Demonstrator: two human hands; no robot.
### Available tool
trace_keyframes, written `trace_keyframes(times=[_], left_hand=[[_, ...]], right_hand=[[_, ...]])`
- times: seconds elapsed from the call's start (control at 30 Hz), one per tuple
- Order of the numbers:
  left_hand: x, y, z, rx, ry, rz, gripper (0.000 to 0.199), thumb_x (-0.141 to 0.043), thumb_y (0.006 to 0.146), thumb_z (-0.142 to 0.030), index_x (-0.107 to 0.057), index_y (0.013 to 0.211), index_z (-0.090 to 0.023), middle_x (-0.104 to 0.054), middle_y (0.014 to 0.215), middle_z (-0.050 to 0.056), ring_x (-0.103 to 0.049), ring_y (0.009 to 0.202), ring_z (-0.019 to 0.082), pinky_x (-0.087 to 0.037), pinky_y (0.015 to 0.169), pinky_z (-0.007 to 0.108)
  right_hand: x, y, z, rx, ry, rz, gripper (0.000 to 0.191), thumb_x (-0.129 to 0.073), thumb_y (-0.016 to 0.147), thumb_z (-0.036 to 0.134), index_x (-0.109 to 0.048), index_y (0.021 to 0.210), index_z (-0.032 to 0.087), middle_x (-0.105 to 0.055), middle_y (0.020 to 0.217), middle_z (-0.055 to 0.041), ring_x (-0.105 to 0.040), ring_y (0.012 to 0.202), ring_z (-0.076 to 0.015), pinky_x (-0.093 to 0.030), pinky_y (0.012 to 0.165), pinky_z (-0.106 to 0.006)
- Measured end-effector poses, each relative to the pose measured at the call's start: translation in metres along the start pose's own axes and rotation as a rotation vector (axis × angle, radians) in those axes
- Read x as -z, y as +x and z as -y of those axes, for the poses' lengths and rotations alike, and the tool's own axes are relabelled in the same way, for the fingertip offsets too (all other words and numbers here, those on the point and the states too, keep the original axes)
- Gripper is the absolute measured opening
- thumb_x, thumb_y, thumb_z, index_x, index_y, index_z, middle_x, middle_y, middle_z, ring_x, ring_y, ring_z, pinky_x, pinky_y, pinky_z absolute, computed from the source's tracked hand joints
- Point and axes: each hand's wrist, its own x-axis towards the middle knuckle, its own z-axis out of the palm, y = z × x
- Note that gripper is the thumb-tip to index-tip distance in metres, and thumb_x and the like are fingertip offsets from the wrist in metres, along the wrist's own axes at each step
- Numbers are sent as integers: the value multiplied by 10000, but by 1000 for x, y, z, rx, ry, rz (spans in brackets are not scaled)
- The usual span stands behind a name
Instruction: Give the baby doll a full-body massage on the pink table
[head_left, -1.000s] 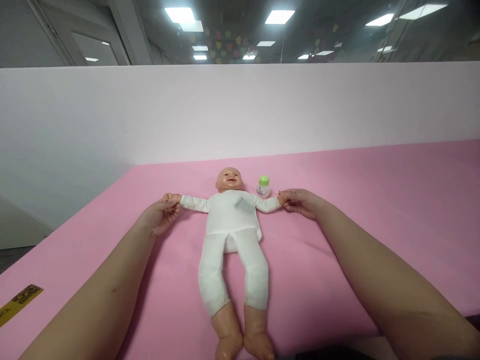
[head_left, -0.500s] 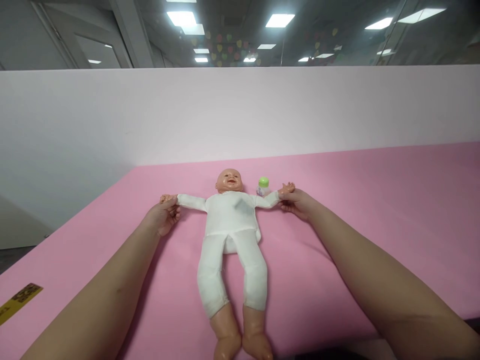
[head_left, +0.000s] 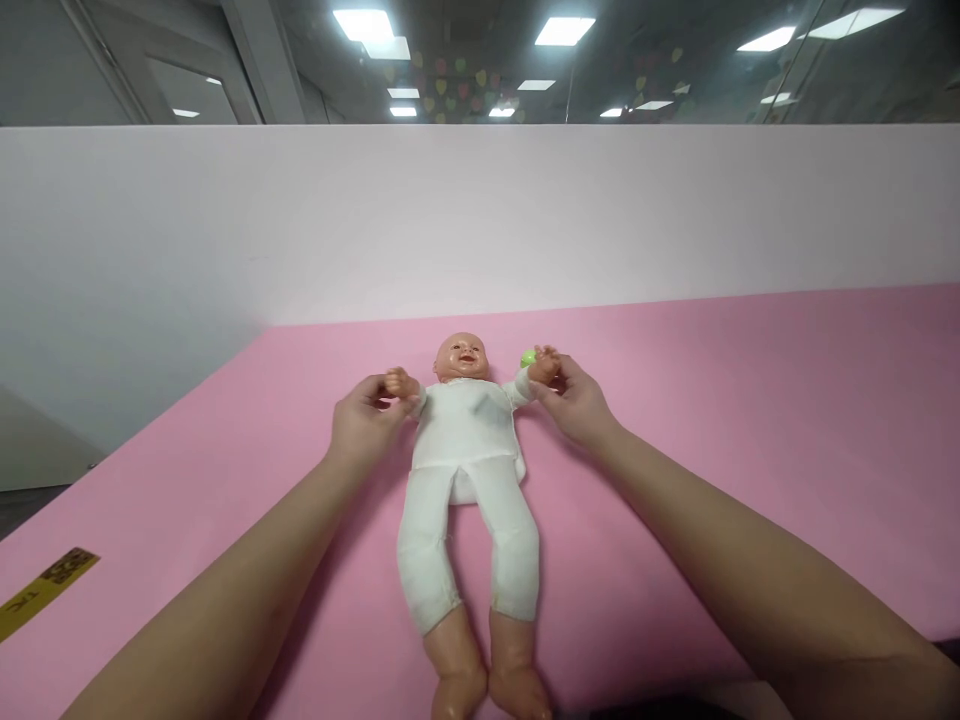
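Observation:
A baby doll [head_left: 466,430] in a white cloth body lies on its back on the pink mat [head_left: 675,400], head away from me and feet towards me. My left hand [head_left: 369,418] is closed round the doll's arm at the wrist, on the left of its body. On the other side my right hand [head_left: 576,400] pinches the doll's other arm at the wrist. Both doll arms are bent, raised off the mat, with their hands near the shoulders. Behind the doll's hand on the right, a green cap [head_left: 528,357] shows; the bottle under it is hidden.
A white wall [head_left: 480,220] rises behind the mat, with glass and ceiling lights above it. At the left edge a yellow strip with a printed code [head_left: 49,592] is stuck on the mat.
Both doll arms were stretched out sideways. My hands have moved inward and bent them towards the shoulders. The green-capped bottle has become mostly covered by my right hand and the doll's hand.

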Motion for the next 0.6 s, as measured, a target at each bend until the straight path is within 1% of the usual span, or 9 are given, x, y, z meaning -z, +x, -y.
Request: trace_keyframes(times=[0.03, 0.07, 0.13, 0.2, 0.27, 0.33, 0.4, 0.5, 0.6], left_hand=[[-6, -6, -7, -55, 123, 60, 324, -806, 838, -415, -748, 1123, -269, -763, 1180, 64, -695, 1058, 265, -541, 983, 436], [-10, -10, -12, -111, 246, 118, 353, -797, 847, -435, -759, 1166, -286, -773, 1184, 60, -695, 1073, 279, -536, 988, 444], [-15, -16, -17, -230, 456, 216, 404, -753, 891, -478, -758, 1252, -296, -787, 1176, 62, -693, 1104, 303, -533, 982, 450], [-15, -17, -16, -337, 568, 289, 432, -669, 961, -468, -724, 1345, -279, -785, 1212, 70, -682, 1167, 317, -531, 994, 453], [-13, -16, -12, -419, 616, 352, 436, -568, 1020, -372, -674, 1430, -270, -759, 1313, 58, -645, 1267, 315, -511, 1062, 465], [-11, -14, -5, -476, 649, 408, 486, -514, 1015, -252, -632, 1486, -271, -716, 1410, 38, -600, 1347, 306, -475, 1131, 485], [-11, -11, 2, -516, 666, 439, 543, -514, 983, -190, -609, 1511, -281, -670, 1480, 34, -570, 1393, 297, -431, 1187, 516], [-13, -7, 8, -529, 643, 462, 561, -555, 962, -201, -604, 1512, -302, -610, 1548, 47, -549, 1425, 286, -368, 1242, 547], [-14, -6, 7, -463, 582, 436, 492, -587, 958, -237, -653, 1442, -292, -647, 1499, 58, -564, 1406, 300, -403, 1220, 521]], right_hand=[[-6, -6, 7, 60, -53, 63, 459, -748, 921, 316, -661, 1371, 282, -655, 1462, -62, -702, 1216, -270, -620, 1030, -455], [-11, -11, 12, 127, -134, 131, 417, -714, 938, 277, -678, 1353, 289, -677, 1435, -48, -693, 1237, -266, -602, 1062, -460], [-19, -20, 17, 285, -327, 258, 435, -664, 934, 179, -696, 1353, 291, -708, 1391, -40, -662, 1299, -271, -552, 1132, -486], [-24, -25, 17, 435, -513, 341, 472, -645, 918, 114, -709, 1360, 265, -698, 1410, -66, -623, 1359, -288, -502, 1185, -510], [-27, -28, 15, 523, -643, 394, 451, -643, 937, 109, -715, 1364, 234, -659, 1466, -102, -592, 1397, -308, -472, 1210, -532], [-29, -28, 14, 556, -725, 440, 428, -648, 977, 149, -699, 1395, 228, -633, 1498, -119, -571, 1417, -321, -447, 1228, -551], [-32, -26, 13, 574, -767, 473, 429, -658, 1000, 187, -678, 1427, 233, -631, 1502, -122, -557, 1429, -327, -430, 1241, -558], [-35, -24, 12, 577, -781, 475, 426, -656, 1009, 195, -674, 1434, 227, -638, 1492, -126, -559, 1423, -327, -423, 1246, -555], [-37, -23, 11, 556, -717, 439, 426, -641, 985, 143, -695, 1400, 224, -649, 1479, -115, -551, 1431, -322, -411, 1252, -558]])
